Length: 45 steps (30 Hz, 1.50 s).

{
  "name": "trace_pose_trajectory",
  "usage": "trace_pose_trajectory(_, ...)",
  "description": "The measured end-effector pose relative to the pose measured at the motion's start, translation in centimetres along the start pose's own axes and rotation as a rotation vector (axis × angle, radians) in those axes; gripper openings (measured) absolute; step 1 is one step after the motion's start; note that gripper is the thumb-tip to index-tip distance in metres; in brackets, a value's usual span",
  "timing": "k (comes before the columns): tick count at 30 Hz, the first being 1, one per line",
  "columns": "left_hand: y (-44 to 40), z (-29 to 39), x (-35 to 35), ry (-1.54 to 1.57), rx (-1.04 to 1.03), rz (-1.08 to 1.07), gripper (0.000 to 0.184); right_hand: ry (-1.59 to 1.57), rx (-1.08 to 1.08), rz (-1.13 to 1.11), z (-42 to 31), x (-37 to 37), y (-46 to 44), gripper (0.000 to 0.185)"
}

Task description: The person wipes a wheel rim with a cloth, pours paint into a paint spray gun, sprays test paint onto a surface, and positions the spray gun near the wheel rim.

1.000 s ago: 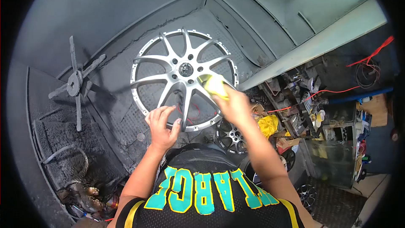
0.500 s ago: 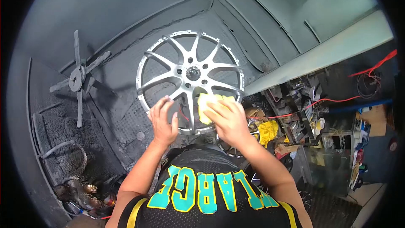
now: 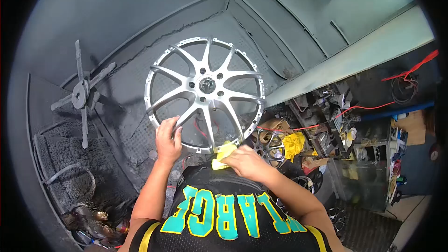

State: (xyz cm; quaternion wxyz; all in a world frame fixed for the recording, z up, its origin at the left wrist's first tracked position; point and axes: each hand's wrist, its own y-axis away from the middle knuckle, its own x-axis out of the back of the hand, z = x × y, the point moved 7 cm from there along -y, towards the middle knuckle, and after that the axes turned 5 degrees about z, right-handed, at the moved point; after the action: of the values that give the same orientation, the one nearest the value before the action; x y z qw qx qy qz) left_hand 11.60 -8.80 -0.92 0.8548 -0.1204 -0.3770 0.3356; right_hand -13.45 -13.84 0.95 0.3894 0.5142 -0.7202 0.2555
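Note:
A silver multi-spoke wheel rim (image 3: 204, 65) faces up in front of me, with bolt holes around its round centre. My left hand (image 3: 169, 139) holds the rim's lower left edge, thumb and fingers closed around it. My right hand (image 3: 247, 162) grips a yellow cloth (image 3: 224, 155) at the rim's bottom edge, close to my black shirt. The fingertips of my right hand are partly hidden by the cloth and by the hand itself.
At the left stands a grey four-armed stand (image 3: 80, 94) above a dark shaggy mat (image 3: 70, 158). Another wheel (image 3: 268, 147) and a yellow bag (image 3: 294, 146) lie at the lower right. Cluttered shelves (image 3: 326, 121) and a red cable (image 3: 368, 107) are further right.
My right hand has moved the cloth from the spokes down to the bottom edge. The rim has turned a little, and my left hand has shifted slightly left and down onto its edge.

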Motion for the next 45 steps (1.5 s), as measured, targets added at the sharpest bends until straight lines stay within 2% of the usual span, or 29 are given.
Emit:
trace_pose_trajectory(1, -0.1, 0.1, 0.1, 0.0, 0.001, 0.004, 0.032, 0.002, 0.002, -0.002, 0.1, 0.7, 0.9, 0.034)
trace_pose_trajectory(3, -0.3, 0.5, -0.1, 0.014, 0.007, -0.026, 0.033, -0.038, -0.213, 0.179, 1.8, 3.7, 2.7, 0.029)
trace_pose_trajectory(5, -0.3, 0.8, 0.0, 0.029, 0.019, -0.026, 0.033, -0.054, -0.254, 0.575, 4.2, 7.4, 5.4, 0.024)
trace_pose_trajectory(7, -0.1, 0.9, 0.1, 0.044, 0.023, -0.03, 0.034, -0.037, -0.425, 0.76, 5.6, 10.8, 6.9, 0.029)
trace_pose_trajectory(9, -0.2, 1.1, 0.0, 0.046, 0.002, -0.021, 0.035, 0.058, -0.411, 0.812, 5.4, 12.7, 5.7, 0.034)
trace_pose_trajectory(11, -0.1, 1.0, 0.0, 0.048, 0.012, -0.014, 0.037, 0.203, -0.323, 0.58, 6.7, 9.4, 4.3, 0.044)
trace_pose_trajectory(13, 0.1, 0.8, -0.2, 0.039, 0.012, -0.03, 0.037, 0.21, -0.311, 0.295, 7.7, 4.0, 2.3, 0.05)
trace_pose_trajectory(15, 0.0, 0.4, -0.1, 0.056, 0.003, -0.041, 0.037, 0.209, -0.301, 0.337, 8.8, 3.6, 1.4, 0.053)
trace_pose_trajectory(17, -0.2, 0.1, 0.1, 0.068, -0.003, -0.049, 0.036, 0.332, -0.385, 0.234, 11.1, 5.6, -0.1, 0.053)
trace_pose_trajectory(19, -0.3, 0.2, 0.1, 0.052, -0.021, -0.056, 0.037, 0.281, -0.34, 0.289, 12.4, 8.5, -1.4, 0.043)
trace_pose_trajectory(21, -0.5, -0.1, 0.4, 0.059, -0.027, -0.032, 0.036, 0.064, -0.558, 0.317, 13.4, 11.2, -1.7, 0.033)
trace_pose_trajectory(23, -0.4, -0.5, 0.6, 0.074, -0.016, -0.03, 0.036, 0.276, -0.388, 0.58, 9.9, 16.2, -2.4, 0.029)
trace_pose_trajectory(25, -0.4, -0.5, 0.6, 0.063, -0.021, -0.027, 0.037, 0.487, -0.238, 0.65, 5.8, 18.4, -4.3, 0.029)
trace_pose_trajectory(27, -0.7, -0.6, 0.3, 0.059, -0.039, -0.02, 0.039, 0.27, -0.183, 0.473, 7.6, 14.8, -7.0, 0.035)
trace_pose_trajectory(29, -0.4, -0.7, 0.1, 0.04, -0.05, -0.003, 0.04, 0.396, -0.075, 0.439, 6.3, 10.0, -9.0, 0.042)
trace_pose_trajectory(30, -0.6, -0.6, 0.2, 0.042, -0.052, -0.006, 0.04, 0.419, -0.05, 0.435, 6.7, 9.6, -9.0, 0.049)
trace_pose_trajectory(33, -0.8, -0.8, 0.3, 0.045, -0.034, -0.067, 0.036, 0.301, -0.068, 0.458, 8.8, 10.5, -6.6, 0.053)
trace_pose_trajectory(37, -1.0, -1.1, 0.2, 0.027, -0.076, -0.012, 0.039, 0.251, -0.057, 0.499, 11.8, 10.9, -2.6, 0.056)
trace_pose_trajectory(41, -1.4, -1.4, 0.5, 0.033, -0.094, -0.011, 0.037, 0.129, -0.239, 0.569, 13.5, 10.2, -0.6, 0.052)
trace_pose_trajectory(43, -1.8, -2.0, 0.6, 0.036, -0.096, -0.035, 0.037, 0.092, -0.245, 0.658, 13.2, 10.0, 0.7, 0.045)
trace_pose_trajectory(45, -2.4, -2.9, 0.8, 0.041, -0.096, -0.064, 0.036, -0.12, -0.431, 0.671, 14.9, 9.2, 3.1, 0.038)
